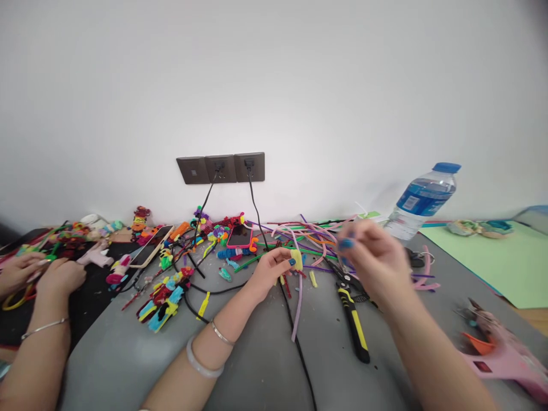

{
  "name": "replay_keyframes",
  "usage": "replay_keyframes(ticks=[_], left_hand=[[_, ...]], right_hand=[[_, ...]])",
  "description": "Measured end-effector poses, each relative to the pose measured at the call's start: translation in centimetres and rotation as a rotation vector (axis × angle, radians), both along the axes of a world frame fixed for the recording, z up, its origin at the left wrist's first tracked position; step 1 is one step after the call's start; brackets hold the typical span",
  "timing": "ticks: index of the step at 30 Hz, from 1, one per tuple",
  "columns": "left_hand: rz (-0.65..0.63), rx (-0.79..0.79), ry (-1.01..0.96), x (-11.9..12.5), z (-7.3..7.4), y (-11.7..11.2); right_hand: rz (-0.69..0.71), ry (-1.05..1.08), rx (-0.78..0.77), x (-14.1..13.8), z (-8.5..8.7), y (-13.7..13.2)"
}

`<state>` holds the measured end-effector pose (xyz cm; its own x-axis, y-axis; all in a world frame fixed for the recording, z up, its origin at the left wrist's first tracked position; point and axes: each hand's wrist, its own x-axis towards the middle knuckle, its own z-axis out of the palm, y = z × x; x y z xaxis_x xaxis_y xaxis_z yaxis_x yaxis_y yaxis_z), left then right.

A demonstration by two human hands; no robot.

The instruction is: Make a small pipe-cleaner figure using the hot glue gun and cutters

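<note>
Two hands: left hand (pixel 272 273) and right hand (pixel 377 260) are held above the grey table (pixel 252 365).
One yellow fuzzy piece (pixel 298 260): pinched between left thumb and fingers; its long axis is kept near upright, ends pointed up and down.
Right fingers: drawn together, blurred; whether anything is gripped cannot be told.
One lilac pipe cleaner (pixel 297 311): seen lengthwise below the piece.
One pair of pliers (pixel 354 331): laid beside, handle pointed viewerward.
Two phones (pixel 240 237): placed leftward.

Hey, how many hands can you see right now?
4. Your left hand pinches a yellow piece; your right hand, blurred, is in front of the bottle. A co-worker's two are far left: outer hand at the picture's edge, inner hand just right.
</note>
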<state>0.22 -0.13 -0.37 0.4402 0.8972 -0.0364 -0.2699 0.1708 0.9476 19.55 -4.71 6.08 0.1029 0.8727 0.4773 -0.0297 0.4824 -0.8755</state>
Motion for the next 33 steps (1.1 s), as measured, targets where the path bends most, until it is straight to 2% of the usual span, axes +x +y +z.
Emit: replay_keyframes(ticks=[5,8,10,15,33], left_hand=[[0.001,-0.019,-0.005,0.0,-0.1,0.2],[-0.007,-0.020,0.001,-0.1,-0.3,0.3],[-0.018,-0.011,0.003,-0.1,-0.3,0.3],[-0.027,0.016,0.000,-0.1,-0.2,0.2],[0.012,0.109,0.083,-0.3,0.6,-0.3]], right_hand=[[0.016,-0.169,-0.182,-0.7,-3.2,3.1],[0.087,-0.157,-0.194,-1.0,-4.9,3.4],[0.150,-0.147,-0.188,-1.2,-5.4,3.2],[0.225,-0.125,-0.221,-1.7,-5.7,2.9],[0.238,-0.087,-0.289,-1.9,-5.7,2.7]])
